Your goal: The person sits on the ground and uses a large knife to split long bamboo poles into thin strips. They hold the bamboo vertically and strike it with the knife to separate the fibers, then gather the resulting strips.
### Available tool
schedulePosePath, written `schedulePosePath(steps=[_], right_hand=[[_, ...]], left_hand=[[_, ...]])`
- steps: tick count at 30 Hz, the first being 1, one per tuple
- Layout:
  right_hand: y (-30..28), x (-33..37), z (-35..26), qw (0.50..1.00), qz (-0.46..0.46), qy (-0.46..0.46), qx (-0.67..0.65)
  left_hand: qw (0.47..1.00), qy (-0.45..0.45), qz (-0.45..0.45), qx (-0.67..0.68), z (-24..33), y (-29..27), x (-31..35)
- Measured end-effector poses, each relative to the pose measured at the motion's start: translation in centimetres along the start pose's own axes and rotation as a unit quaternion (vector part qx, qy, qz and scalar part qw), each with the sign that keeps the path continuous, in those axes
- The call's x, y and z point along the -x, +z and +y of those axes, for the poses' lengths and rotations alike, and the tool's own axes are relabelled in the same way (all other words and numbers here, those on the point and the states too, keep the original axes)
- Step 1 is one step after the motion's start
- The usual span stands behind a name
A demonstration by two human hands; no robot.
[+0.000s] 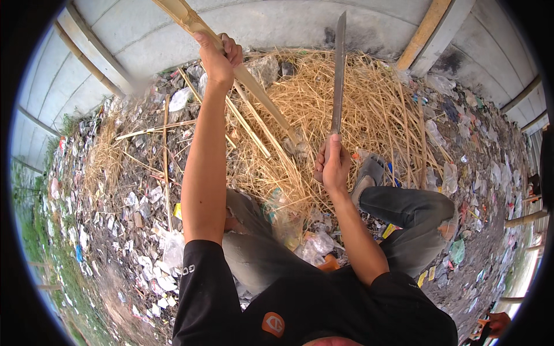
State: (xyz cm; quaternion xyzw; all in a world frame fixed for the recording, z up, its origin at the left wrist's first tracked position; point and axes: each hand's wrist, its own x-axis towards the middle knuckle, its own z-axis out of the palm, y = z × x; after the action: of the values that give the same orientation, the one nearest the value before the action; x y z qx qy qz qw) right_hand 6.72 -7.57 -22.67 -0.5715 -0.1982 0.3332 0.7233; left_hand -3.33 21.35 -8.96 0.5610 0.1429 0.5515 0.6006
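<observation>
My left hand (219,62) is closed around a split bamboo piece (262,99), raised at the upper left. The bamboo slants down to the right, its lower end over the straw-like shavings. My right hand (333,161) grips the handle of a machete (339,75), whose long dark blade points up and away from me. The blade stands apart from the bamboo, to its right. Beneath both lies a heap of pale bamboo shavings (369,98). Thin bamboo strips (248,128) lie just below my left hand.
A grey concrete panel wall (271,26) rises behind the heap, with a bamboo pole (424,34) leaning on it at right. Plastic litter (156,271) covers the ground on both sides. My bent legs frame the near side, a grey shoe (369,173) beside the shavings.
</observation>
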Motion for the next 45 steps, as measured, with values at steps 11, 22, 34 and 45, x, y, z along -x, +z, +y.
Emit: schedulePosePath(steps=[11, 22, 34, 45], right_hand=[[-4.4, 3.6, 11.0, 0.946, 0.077, 0.313, -0.017], [1.6, 1.7, -11.3, 0.937, -0.016, -0.332, -0.11], [-3.3, 0.9, -7.5, 0.992, 0.046, 0.082, -0.079], [-4.5, 6.6, 9.1, 0.946, 0.015, 0.323, 0.01]], left_hand=[[0.98, -0.04, -0.195, 0.031, 0.4, 3.6, -0.4], [0.988, 0.015, -0.057, -0.145, -0.5, 6.0, 1.3], [0.991, 0.03, -0.022, -0.131, -0.9, 4.2, 0.4], [0.997, -0.001, -0.053, -0.057, -1.7, 4.5, 0.5]])
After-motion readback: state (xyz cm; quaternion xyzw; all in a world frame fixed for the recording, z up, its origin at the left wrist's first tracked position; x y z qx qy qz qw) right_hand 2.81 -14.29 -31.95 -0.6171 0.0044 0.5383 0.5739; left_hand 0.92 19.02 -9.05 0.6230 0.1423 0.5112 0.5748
